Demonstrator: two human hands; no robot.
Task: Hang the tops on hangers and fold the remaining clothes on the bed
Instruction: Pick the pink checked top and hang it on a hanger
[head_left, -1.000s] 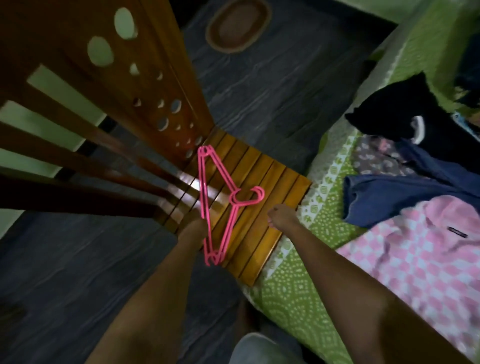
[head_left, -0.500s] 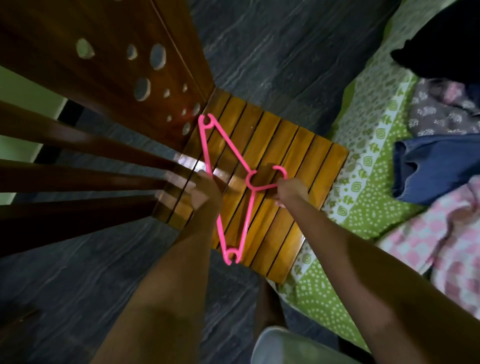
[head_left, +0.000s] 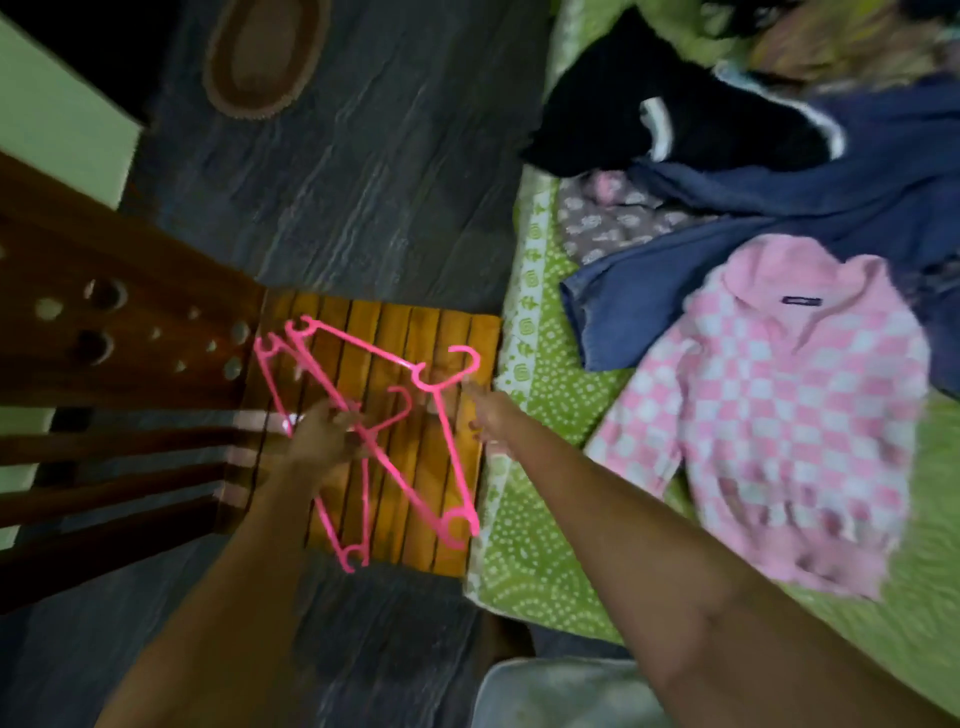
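Pink hangers (head_left: 395, 415), between both hands' grip

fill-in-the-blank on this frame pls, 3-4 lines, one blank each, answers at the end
1. The hangers are ____ in colour.
2. The hangers lie over the slatted seat of a wooden ____.
3. The right hand holds a hanger near its ____.
4. The pink-and-white checked top lies on a bedsheet that is ____ with white dots.

Missing words: pink; chair; hook; green
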